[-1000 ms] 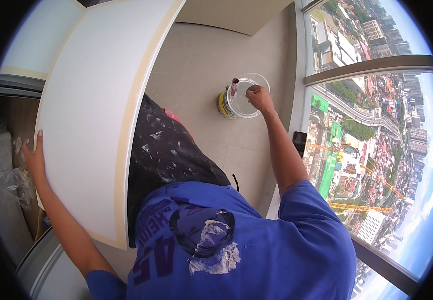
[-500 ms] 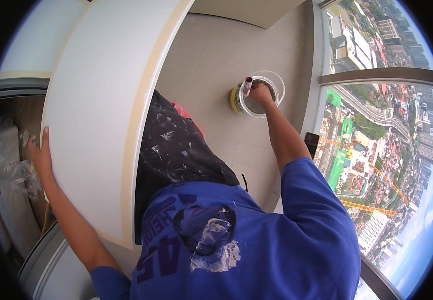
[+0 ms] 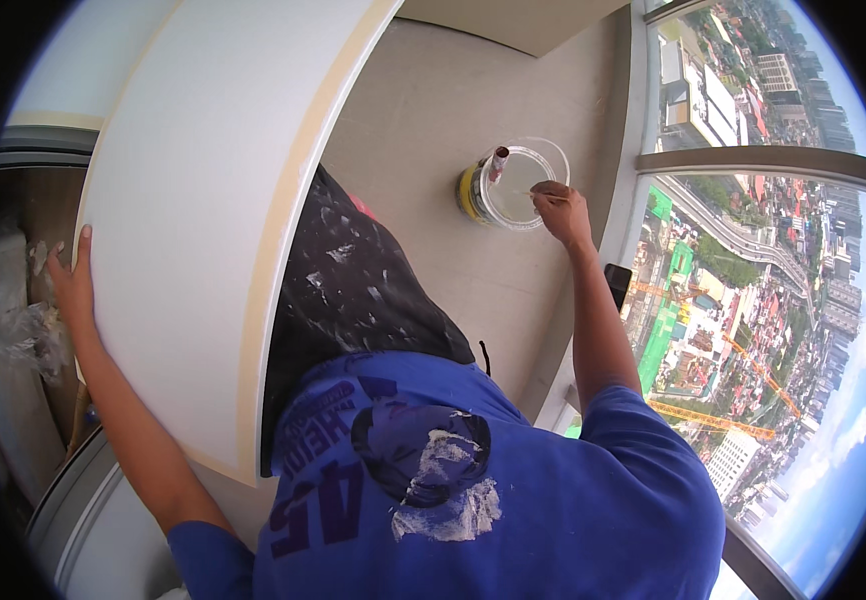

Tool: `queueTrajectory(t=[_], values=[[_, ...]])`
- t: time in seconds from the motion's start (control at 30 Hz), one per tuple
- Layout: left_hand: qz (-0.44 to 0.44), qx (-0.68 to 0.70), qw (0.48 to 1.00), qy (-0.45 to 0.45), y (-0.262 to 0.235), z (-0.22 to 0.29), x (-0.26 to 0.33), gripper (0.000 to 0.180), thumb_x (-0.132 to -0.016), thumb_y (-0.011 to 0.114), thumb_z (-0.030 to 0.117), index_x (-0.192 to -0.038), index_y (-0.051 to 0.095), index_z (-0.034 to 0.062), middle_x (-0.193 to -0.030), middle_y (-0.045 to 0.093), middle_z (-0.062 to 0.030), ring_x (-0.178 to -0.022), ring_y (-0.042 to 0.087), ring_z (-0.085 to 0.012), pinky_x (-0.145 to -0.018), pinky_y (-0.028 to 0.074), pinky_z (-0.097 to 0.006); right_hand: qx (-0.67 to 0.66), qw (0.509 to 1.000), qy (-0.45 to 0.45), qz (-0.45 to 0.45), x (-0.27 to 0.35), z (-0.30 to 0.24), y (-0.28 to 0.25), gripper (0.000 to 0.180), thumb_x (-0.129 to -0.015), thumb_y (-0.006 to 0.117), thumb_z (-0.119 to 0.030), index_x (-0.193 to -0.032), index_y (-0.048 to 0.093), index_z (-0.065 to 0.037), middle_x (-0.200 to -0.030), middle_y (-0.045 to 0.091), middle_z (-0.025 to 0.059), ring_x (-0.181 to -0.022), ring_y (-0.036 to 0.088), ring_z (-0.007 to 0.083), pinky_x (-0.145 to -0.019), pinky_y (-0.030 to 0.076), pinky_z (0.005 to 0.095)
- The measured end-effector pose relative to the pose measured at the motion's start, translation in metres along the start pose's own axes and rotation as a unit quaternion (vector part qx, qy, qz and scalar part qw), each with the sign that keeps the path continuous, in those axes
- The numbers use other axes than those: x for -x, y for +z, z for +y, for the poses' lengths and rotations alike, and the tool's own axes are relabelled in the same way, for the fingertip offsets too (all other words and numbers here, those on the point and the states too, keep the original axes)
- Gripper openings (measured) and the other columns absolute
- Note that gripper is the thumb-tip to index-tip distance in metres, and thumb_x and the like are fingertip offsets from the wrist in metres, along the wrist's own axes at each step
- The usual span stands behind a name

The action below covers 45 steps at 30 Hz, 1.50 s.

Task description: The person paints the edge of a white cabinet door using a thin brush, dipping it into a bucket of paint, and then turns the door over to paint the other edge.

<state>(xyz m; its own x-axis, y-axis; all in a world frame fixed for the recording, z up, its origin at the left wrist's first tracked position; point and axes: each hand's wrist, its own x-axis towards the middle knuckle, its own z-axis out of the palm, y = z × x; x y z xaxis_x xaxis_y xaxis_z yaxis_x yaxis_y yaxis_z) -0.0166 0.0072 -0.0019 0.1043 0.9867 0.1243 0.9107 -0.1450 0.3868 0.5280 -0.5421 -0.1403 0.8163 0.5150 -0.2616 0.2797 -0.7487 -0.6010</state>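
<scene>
The left hand lies flat, fingers spread, against the outer edge of the wide curved white panel. The right hand pinches a thin stick over the rim of the clear round plastic tub on the beige floor, just beside the window frame

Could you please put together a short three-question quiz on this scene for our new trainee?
1. True or false: the left hand rests on the edge of the white panel.
2. Where is the right hand? A) in a pocket B) at the rim of the clear bucket C) on the window frame
3. What colour is the person's shirt?

Key: 1 true; 2 B; 3 blue, smeared with white.
</scene>
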Motion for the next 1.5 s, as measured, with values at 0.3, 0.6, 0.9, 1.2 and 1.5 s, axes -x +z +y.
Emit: queueTrajectory(t=[0.3, 0.6, 0.9, 1.2, 1.5], values=[[-0.036, 0.053, 0.998, -0.025, -0.002, 0.012, 0.004, 0.102, -0.081, 0.073, 0.073, -0.150, 0.044, 0.0034, -0.138, 0.060, -0.0289, -0.126, 0.060, -0.0358, -0.109, 0.043, -0.041, 0.015, 0.999, 0.039, 0.001, 0.065, 0.014, -0.032, 0.027, -0.081, 0.065, -0.016, -0.101, 0.080, -0.006, -0.095, 0.078, 0.0140, -0.088, 0.077, 0.0285, -0.086, 0.060, 0.0354], [0.029, -0.005, 1.000, 0.004, 0.002, -0.010, 0.000, 0.109, -0.074, 0.071, 0.081, -0.150, 0.046, 0.0074, -0.136, 0.061, -0.0287, -0.126, 0.060, -0.0385, -0.110, 0.042, -0.046, 0.030, 0.997, -0.047, 0.053, 0.055, 0.013, -0.030, 0.024, -0.081, 0.064, -0.017, -0.096, 0.080, -0.006, -0.088, 0.078, 0.0126, -0.085, 0.076, 0.0284, -0.083, 0.059, 0.0362], [0.032, -0.001, 0.999, -0.001, -0.008, 0.002, 0.013, 0.112, -0.073, 0.071, 0.082, -0.149, 0.046, 0.0050, -0.139, 0.058, -0.0284, -0.125, 0.060, -0.0376, -0.110, 0.042, -0.045, -0.118, 0.986, 0.054, 0.108, 0.047, 0.026, -0.023, 0.022, -0.087, 0.065, -0.018, -0.093, 0.076, 0.000, -0.078, 0.077, 0.0100, -0.069, 0.075, 0.0181, -0.068, 0.058, 0.0301], [0.038, -0.016, 0.999, 0.009, -0.022, 0.026, 0.033, 0.110, -0.070, 0.072, 0.083, -0.146, 0.050, 0.0060, -0.130, 0.065, -0.0275, -0.118, 0.066, -0.0383, -0.102, 0.050, -0.048, -0.466, 0.885, -0.011, 0.016, 0.080, -0.016, -0.065, 0.021, -0.099, 0.066, -0.016, -0.112, 0.067, -0.001, -0.094, 0.074, 0.0108, -0.077, 0.068, 0.0149, -0.063, 0.048, 0.0247], [-0.011, 0.058, 0.997, -0.056, -0.051, 0.053, 0.060, 0.101, -0.077, 0.078, 0.068, -0.146, 0.044, 0.0016, -0.139, 0.059, -0.0302, -0.131, 0.057, -0.0438, -0.110, 0.045, -0.048, -0.428, 0.818, -0.287, -0.254, 0.189, -0.228, -0.015, 0.015, -0.093, 0.070, 0.000, -0.107, 0.066, 0.003, -0.098, 0.073, 0.0184, -0.078, 0.070, 0.0202, -0.068, 0.056, 0.0305]])
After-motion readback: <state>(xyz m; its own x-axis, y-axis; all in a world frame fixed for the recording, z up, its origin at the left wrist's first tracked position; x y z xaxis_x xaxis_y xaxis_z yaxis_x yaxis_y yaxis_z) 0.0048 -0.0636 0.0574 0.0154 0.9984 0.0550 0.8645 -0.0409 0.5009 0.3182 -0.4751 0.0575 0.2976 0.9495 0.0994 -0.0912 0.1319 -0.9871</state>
